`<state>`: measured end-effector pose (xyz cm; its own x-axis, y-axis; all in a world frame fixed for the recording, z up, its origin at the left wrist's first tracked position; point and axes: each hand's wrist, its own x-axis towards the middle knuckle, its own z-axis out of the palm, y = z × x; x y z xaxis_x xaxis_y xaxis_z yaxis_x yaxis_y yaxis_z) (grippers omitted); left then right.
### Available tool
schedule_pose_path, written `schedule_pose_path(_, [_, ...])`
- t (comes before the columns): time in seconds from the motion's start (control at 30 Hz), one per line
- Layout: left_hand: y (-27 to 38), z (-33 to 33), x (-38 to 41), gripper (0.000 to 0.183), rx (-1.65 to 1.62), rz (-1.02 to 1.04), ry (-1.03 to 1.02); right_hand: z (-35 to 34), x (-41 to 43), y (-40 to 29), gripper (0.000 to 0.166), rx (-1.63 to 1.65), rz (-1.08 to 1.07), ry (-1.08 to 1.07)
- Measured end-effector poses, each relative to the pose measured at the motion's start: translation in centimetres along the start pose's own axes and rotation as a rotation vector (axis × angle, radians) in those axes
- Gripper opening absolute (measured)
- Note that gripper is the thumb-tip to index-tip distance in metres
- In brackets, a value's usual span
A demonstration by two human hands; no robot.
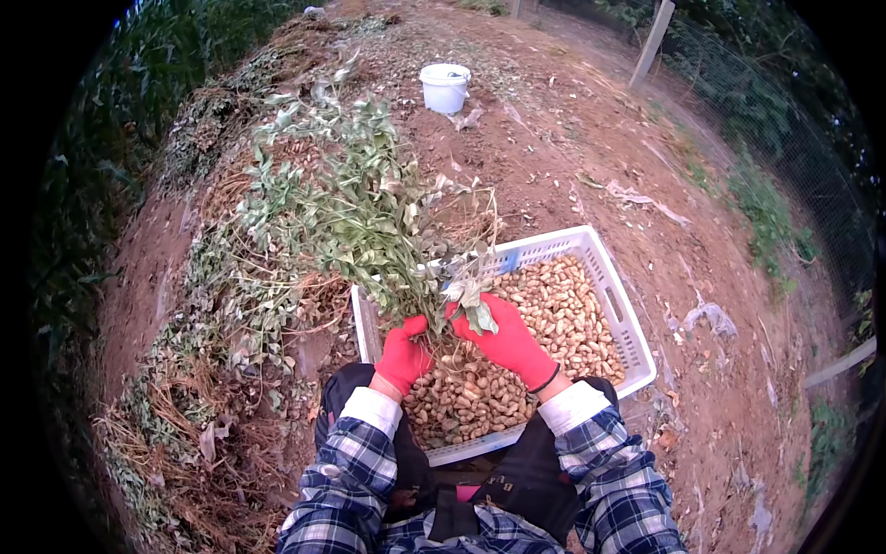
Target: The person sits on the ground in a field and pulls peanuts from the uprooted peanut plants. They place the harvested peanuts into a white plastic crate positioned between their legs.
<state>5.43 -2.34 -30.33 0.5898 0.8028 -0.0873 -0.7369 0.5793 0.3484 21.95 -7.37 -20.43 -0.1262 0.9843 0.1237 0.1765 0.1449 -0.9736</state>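
Observation:
A leafy bunch of peanut plants (367, 221) is held over a white plastic crate (626, 325), its leaves pointing away from me and its root end towards me. My left hand (403, 356), in a red glove, is closed at the root end of the stems. My right hand (509, 339), also in a red glove, grips the stems and a few leaves just to the right, fingertips partly hidden by foliage. Unshelled peanuts (567, 305) fill much of the crate below and beside both hands. Some roots or pods hang between the hands.
Pulled peanut plants (228, 374) lie heaped along the left. A white bucket (444, 93) stands on the soil ahead. Scraps of plastic film (711, 318) lie at the right, short of a mesh fence (782, 131) with a post (652, 45). Tall green crops (90, 173) border the left.

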Motion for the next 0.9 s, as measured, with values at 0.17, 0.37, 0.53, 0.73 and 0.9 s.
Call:
schedule_pose_path(0.17, [0.4,-1.0,0.3,0.048,-0.071,0.035,-0.062,1.3,-0.3,0.0,0.017,0.267,0.063,0.025])
schedule_pose_path(0.37, [0.6,1.2,-0.3,0.043,-0.037,0.082,0.019,2.0,0.4,1.0,0.017,0.046,-0.062,0.124])
schedule_pose_path(0.53, [0.5,2.3,-0.4,0.035,0.069,0.148,0.069,1.6,1.0,0.4,0.024,0.532,0.272,0.147])
schedule_pose_path(0.73, [3.1,3.8,-1.5,0.043,-0.024,0.188,-0.03,-2.0,1.7,2.3,0.033,0.1,0.108,0.491])
schedule_pose_path(0.9, [4.1,2.8,-2.1,0.057,0.046,0.22,0.023,-1.3,0.4,1.8,0.022,-0.122,0.05,0.177])
